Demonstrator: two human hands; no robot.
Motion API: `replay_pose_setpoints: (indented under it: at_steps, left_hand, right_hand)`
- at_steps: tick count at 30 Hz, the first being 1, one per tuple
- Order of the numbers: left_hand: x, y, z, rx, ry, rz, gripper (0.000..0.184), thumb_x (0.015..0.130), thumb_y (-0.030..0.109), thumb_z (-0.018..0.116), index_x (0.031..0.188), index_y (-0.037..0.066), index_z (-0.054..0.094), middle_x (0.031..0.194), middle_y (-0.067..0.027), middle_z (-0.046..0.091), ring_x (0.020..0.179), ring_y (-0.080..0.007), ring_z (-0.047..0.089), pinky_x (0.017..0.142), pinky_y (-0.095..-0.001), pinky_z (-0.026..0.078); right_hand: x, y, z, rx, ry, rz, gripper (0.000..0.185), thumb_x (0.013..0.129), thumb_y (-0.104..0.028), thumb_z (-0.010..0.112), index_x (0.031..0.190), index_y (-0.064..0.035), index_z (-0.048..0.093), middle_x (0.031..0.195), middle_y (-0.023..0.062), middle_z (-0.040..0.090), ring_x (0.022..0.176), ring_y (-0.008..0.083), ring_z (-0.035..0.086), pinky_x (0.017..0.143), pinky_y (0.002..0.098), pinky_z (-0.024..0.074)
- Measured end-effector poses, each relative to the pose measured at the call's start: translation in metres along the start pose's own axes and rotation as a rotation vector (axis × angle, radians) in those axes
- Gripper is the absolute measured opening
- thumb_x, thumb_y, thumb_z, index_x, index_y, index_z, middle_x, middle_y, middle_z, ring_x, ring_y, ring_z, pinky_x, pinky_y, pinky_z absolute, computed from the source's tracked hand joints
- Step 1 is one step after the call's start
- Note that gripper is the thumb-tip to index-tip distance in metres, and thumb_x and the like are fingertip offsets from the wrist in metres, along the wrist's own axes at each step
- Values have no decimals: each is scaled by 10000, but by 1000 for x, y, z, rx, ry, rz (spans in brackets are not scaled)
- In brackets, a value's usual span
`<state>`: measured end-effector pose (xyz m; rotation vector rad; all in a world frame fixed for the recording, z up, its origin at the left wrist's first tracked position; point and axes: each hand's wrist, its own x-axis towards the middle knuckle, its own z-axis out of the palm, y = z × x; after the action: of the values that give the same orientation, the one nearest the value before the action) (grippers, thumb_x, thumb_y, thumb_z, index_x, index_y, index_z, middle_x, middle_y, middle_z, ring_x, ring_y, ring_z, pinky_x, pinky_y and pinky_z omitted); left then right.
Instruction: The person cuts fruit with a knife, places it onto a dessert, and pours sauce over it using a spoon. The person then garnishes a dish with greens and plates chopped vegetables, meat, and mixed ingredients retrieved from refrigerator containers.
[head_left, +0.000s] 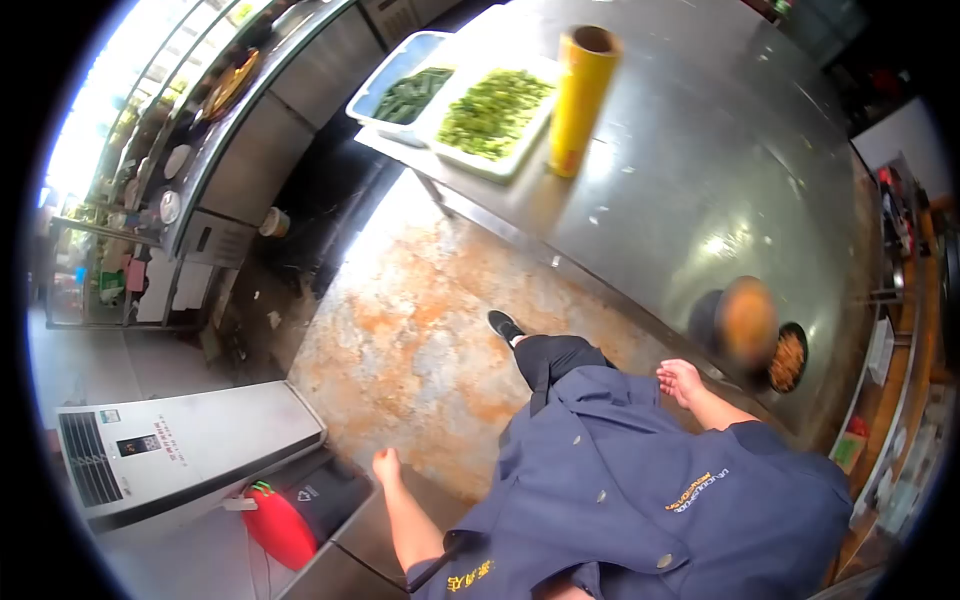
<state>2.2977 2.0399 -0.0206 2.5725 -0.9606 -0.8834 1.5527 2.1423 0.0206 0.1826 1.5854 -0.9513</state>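
My left hand (386, 464) hangs at my side with its fingers curled in, near a grey metal counter edge and a dark bin (325, 492) with a recycling mark. Nothing shows in it. By the steel table (690, 180), my right hand (681, 381) is also loosely closed, with no object visible in it. Right of that hand, on the table, are a blurred round orange-brown thing (748, 322) and a dark bowl (803, 338) of brownish bits. Neither hand visibly touches any of these.
On the table stand an upright yellow roll (572, 110), a white tray (497, 172) of chopped greens and a bluish tub (365, 98) of dark green vegetables. A white floor-standing air conditioner (230, 435) and a red chili-shaped thing (278, 530) are at the left; shelves (915, 380) stand right.
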Motion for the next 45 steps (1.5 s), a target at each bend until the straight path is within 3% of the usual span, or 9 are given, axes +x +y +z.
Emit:
replay_pose_setpoints:
  at_steps: [4,8,14,20,28,33,37,43,45]
  left_hand:
    - [147,27,-28,-71,172,-62,272,781,224,641,843,-40,666,744,-93,638,694,-201,566,679,-383,479]
    - [181,57,-76,174,-59,-226,403,809,298,616,954,-69,698,992,-271,710,965,-384,675,833,-471,509]
    - [273,70,-123,614,-511,-233,353,827,268,566,949,-21,726,1051,-246,704,1004,-373,684,872,-440,525]
    - [588,230,-124,647,-464,-53,351,816,243,537,938,-18,738,1092,-240,696,1042,-364,688,915,-420,533]
    - [797,732,-172,408,-57,107,392,832,297,612,1100,27,706,1145,-225,693,1092,-366,668,940,-447,526]
    - [892,764,-206,559,-55,174,333,790,236,603,957,-16,741,1006,-252,716,993,-393,697,904,-456,538]
    - [1010,722,-196,1424,-373,595,233,881,188,591,949,105,799,1058,-104,755,1034,-257,719,884,-406,569]
    - [1093,953,-52,1284,-560,452,294,929,224,574,1151,129,742,1231,-84,702,1153,-244,667,946,-370,544]
    - [1120,1070,11,1294,-550,437,299,931,217,565,1154,128,743,1227,-97,704,1171,-250,661,945,-370,546]
  right_hand:
    - [52,-88,224,-326,-170,-184,222,906,-114,652,1122,-70,623,989,49,673,825,144,650,701,325,562]
    - [85,-177,469,-462,-383,-270,280,906,-116,662,1170,-38,611,1053,62,661,914,157,650,758,347,575]
    - [101,-277,701,-435,-416,-367,276,916,-119,650,1173,-34,601,1078,73,654,931,174,648,763,352,576]
    - [92,-322,779,-214,-267,-378,234,968,-111,602,1188,-32,584,1075,92,654,891,174,655,727,323,571]
    - [194,-463,923,-149,-53,-772,140,957,-79,628,1083,-20,603,974,64,661,816,137,654,643,271,574]
    - [278,-583,1066,-241,-333,-760,178,949,-74,643,1114,-9,633,1000,71,673,843,149,666,693,297,591]
    - [355,-637,1121,-434,-326,-691,158,942,-73,653,1088,-12,651,878,39,670,732,113,645,634,278,550]
    - [425,-588,1074,-601,331,-671,46,883,-86,662,871,-46,683,727,55,669,604,134,627,512,306,508]
    - [420,-585,1055,-342,223,-231,74,864,-86,661,837,-33,705,696,67,674,578,146,631,509,315,515]
